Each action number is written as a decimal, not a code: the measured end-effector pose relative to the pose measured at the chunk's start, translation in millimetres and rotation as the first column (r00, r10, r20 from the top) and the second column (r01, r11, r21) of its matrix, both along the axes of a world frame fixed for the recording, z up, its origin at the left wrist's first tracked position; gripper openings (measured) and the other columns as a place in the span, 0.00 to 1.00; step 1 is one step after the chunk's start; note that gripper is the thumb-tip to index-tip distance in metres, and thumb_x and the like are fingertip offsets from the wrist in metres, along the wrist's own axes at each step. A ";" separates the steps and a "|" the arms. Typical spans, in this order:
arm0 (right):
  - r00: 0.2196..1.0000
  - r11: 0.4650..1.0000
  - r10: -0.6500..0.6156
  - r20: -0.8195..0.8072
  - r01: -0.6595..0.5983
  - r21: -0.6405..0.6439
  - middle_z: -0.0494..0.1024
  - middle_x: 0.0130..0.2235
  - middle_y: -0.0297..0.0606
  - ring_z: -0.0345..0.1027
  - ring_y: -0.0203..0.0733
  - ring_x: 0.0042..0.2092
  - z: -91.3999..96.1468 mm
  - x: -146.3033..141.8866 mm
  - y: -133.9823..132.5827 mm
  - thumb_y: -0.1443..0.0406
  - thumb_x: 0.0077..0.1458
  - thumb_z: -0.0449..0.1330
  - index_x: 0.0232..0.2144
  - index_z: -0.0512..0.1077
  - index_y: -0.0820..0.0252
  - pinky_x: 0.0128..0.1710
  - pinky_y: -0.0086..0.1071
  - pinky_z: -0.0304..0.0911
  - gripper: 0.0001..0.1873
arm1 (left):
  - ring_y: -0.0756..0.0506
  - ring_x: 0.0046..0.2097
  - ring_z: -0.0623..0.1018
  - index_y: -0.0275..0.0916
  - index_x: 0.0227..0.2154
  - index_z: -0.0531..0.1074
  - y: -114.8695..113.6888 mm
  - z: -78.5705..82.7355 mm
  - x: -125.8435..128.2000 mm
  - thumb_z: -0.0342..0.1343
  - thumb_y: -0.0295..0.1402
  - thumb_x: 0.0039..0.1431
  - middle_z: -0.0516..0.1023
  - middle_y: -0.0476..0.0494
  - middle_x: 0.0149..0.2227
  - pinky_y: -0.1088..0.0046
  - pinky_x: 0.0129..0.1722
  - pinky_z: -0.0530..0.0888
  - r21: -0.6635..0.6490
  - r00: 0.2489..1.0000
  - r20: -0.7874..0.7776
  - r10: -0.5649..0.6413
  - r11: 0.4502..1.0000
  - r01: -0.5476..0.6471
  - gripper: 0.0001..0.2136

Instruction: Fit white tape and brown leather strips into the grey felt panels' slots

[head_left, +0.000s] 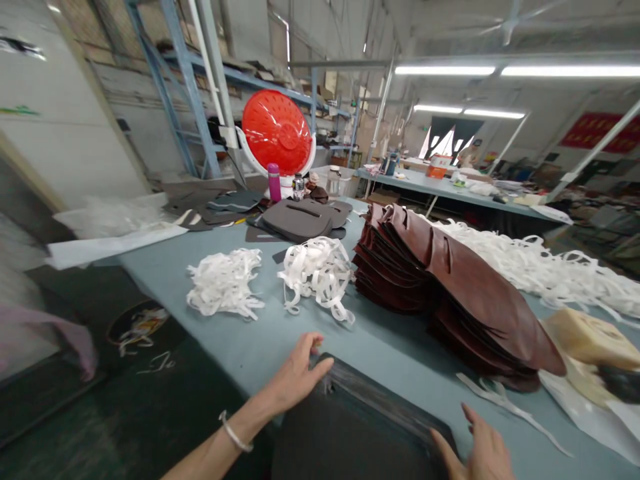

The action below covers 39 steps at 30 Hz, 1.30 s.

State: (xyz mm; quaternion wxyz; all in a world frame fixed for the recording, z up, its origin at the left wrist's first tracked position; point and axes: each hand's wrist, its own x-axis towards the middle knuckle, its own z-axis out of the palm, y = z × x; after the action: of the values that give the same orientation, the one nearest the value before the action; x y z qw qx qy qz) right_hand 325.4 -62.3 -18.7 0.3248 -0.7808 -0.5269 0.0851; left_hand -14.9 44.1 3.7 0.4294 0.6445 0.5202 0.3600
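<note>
1. I have a dark stitched panel point(350, 433) lying at the near edge of the surface point(260, 347), with its lower part running out of my view.
2. My left hand point(295, 373) sits at the panel's upper edge, with its fingertips at the rim. The grip is apart, with the fingers spread and nothing clamped. A metal bangle point(234, 432) circles the wrist.
3. My right hand point(480, 453) is low in the view at the panel's right corner. Its grip is also apart, with the fingers spread and nothing clamped. I can't tell whether it touches the panel.
4. A loose white strip point(505, 407) lies on the surface just beside the right hand.
5. Ahead of the panel and to the right rises a tall, leaning stack of brown leather pieces point(450, 280).
6. Left of the stack, two tangled heaps of white strips point(225, 283) sit side by side, and a long mass of white strips point(530, 260) runs behind it.
7. At the right edge of my view, a cream foam block point(590, 340) rests on a white sheet point(575, 407).
8. Farther off lie a pile of dark grey panels point(297, 220), a pink flask point(273, 182) and a red perforated dome point(277, 132).
9. Beyond them are a second table point(440, 183) and blue metal shelving point(187, 87).
</note>
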 end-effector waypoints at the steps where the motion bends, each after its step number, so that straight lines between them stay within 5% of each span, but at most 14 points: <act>1: 0.997 0.996 0.061 0.057 -0.064 0.057 0.71 0.48 0.54 0.64 0.63 0.50 4.9 -12.3 13.4 0.46 0.44 0.60 0.48 0.67 0.62 0.49 0.55 0.60 0.34 | 0.40 0.50 0.70 0.40 0.49 0.63 9.1 -1.1 -3.5 0.54 0.38 0.56 0.69 0.38 0.48 0.59 0.50 0.68 0.098 0.996 -0.059 0.062 0.994 -0.056 0.19; 4: 0.937 0.909 0.336 0.098 -0.349 0.228 0.68 0.50 0.48 0.63 0.52 0.51 29.7 -73.6 65.8 0.57 0.59 0.51 0.49 0.67 0.57 0.51 0.47 0.60 0.18 | 0.40 0.54 0.67 0.40 0.50 0.61 38.9 -0.7 -6.6 0.50 0.31 0.57 0.66 0.39 0.50 0.57 0.54 0.65 0.351 0.977 -0.127 0.173 0.929 -0.119 0.17; 6: 0.864 0.826 0.473 0.174 -0.503 0.253 0.67 0.51 0.46 0.62 0.49 0.51 47.8 -122.5 106.2 0.65 0.61 0.48 0.50 0.67 0.54 0.49 0.42 0.60 0.17 | 0.41 0.56 0.65 0.40 0.53 0.58 56.9 1.3 -1.1 0.48 0.26 0.55 0.65 0.38 0.52 0.57 0.56 0.64 0.456 0.973 -0.146 0.176 0.885 -0.092 0.21; 11: 0.741 0.801 0.509 0.437 -0.594 0.074 0.68 0.48 0.48 0.60 0.50 0.46 68.8 -190.7 176.3 0.72 0.58 0.49 0.48 0.69 0.55 0.39 0.40 0.57 0.18 | 0.41 0.60 0.62 0.38 0.57 0.56 89.7 -3.6 17.6 0.48 0.25 0.54 0.64 0.36 0.56 0.57 0.58 0.60 0.558 0.917 -0.367 0.157 0.826 0.082 0.25; 16: 0.743 0.780 0.551 0.380 -0.621 0.082 0.69 0.43 0.42 0.58 0.45 0.44 62.5 -149.0 152.4 0.70 0.59 0.52 0.32 0.69 0.57 0.40 0.37 0.54 0.07 | 0.40 0.58 0.63 0.42 0.38 0.73 121.8 -19.6 9.2 0.49 0.25 0.56 0.71 0.42 0.51 0.53 0.56 0.59 0.499 0.859 -0.493 0.135 0.853 0.152 0.11; 21: 0.816 0.807 0.546 0.190 -0.573 0.146 0.70 0.41 0.39 0.60 0.43 0.43 64.0 -92.7 106.5 0.69 0.61 0.50 0.32 0.63 0.57 0.41 0.37 0.55 0.05 | 0.39 0.57 0.64 0.40 0.38 0.73 139.2 -25.7 7.7 0.49 0.27 0.58 0.70 0.39 0.50 0.55 0.55 0.60 0.482 0.832 -0.533 0.156 0.863 0.148 0.09; 25: 0.818 0.792 0.569 0.090 -0.574 0.210 0.70 0.42 0.40 0.62 0.43 0.46 60.3 -103.2 112.8 0.68 0.61 0.48 0.36 0.65 0.55 0.45 0.36 0.58 0.06 | 0.37 0.57 0.62 0.41 0.39 0.72 127.8 -25.9 21.3 0.49 0.32 0.61 0.69 0.39 0.52 0.54 0.55 0.60 0.512 0.817 -0.549 0.180 0.845 0.158 0.08; 29: 0.880 0.863 0.472 -0.051 -0.449 0.230 0.66 0.46 0.43 0.64 0.45 0.45 39.4 -135.9 144.5 0.69 0.54 0.53 0.44 0.66 0.56 0.43 0.37 0.61 0.14 | 0.38 0.56 0.63 0.40 0.41 0.71 111.0 -25.2 26.5 0.47 0.32 0.62 0.69 0.39 0.52 0.57 0.52 0.62 0.530 0.800 -0.566 0.200 0.831 0.167 0.09; 34: 0.893 0.898 0.416 -0.174 -0.374 0.231 0.66 0.36 0.38 0.63 0.41 0.35 13.1 -146.9 162.2 0.69 0.48 0.55 0.28 0.67 0.56 0.36 0.34 0.59 0.03 | 0.39 0.55 0.64 0.41 0.45 0.69 105.7 -23.2 22.3 0.47 0.31 0.62 0.70 0.40 0.50 0.59 0.52 0.63 0.521 0.787 -0.585 0.196 0.834 0.180 0.11; 39: 0.872 0.929 0.346 -0.345 -0.269 0.252 0.66 0.27 0.33 0.59 0.38 0.31 13.5 -109.2 137.9 0.63 0.48 0.59 0.21 0.67 0.56 0.34 0.31 0.56 0.07 | 0.36 0.56 0.65 0.38 0.39 0.72 130.2 -27.0 14.4 0.49 0.28 0.58 0.70 0.36 0.49 0.54 0.53 0.61 0.476 0.790 -0.575 0.214 0.872 0.111 0.09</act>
State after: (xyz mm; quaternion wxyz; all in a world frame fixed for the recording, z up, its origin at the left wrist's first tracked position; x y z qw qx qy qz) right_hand 216.2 75.6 -5.2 0.4788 -0.6187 -0.5770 0.2346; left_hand -0.5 174.3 -23.3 0.0514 0.7973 0.5409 0.2627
